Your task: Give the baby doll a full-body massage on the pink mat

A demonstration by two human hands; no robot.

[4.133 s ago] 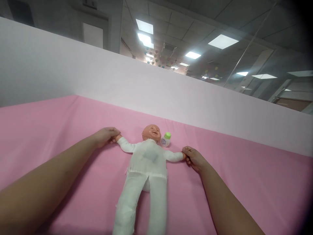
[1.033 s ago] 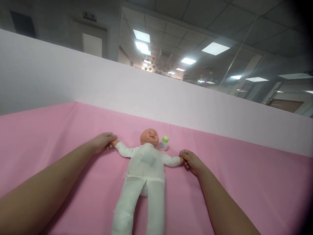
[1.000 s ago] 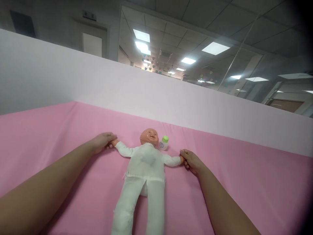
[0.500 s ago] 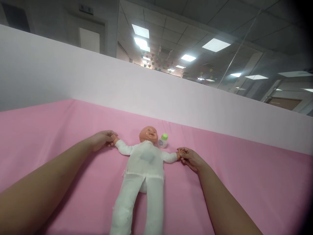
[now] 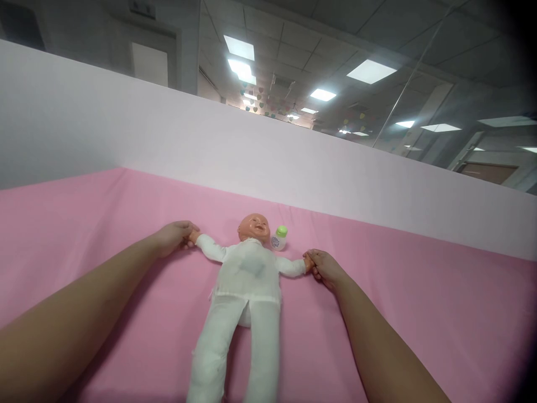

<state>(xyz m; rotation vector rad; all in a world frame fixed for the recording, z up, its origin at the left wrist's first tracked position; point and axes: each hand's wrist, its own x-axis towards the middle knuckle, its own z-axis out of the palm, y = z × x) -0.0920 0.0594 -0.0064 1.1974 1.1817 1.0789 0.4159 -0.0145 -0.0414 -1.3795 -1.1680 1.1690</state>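
Observation:
A baby doll in white clothes lies on its back, its head toward the far wall and its arms spread wide. My left hand is closed round the doll's hand on the left. On the other side, my right hand pinches the doll's other hand between thumb and fingers. Both doll arms are stretched out sideways. Beside the doll's head stands a small clear bottle with a green cap, touched by neither hand. The lower ends of the doll's legs run out of the picture.
Pink sheeting covers the surface under the doll, with a few creases. A low white wall borders it at the back. Above the wall is a glass pane with ceiling lights showing in it.
My right fingers have closed more fully over the doll's hand. The doll's arms look slightly further out to the sides. The whole view has shifted a little; the bottle stays beside the head.

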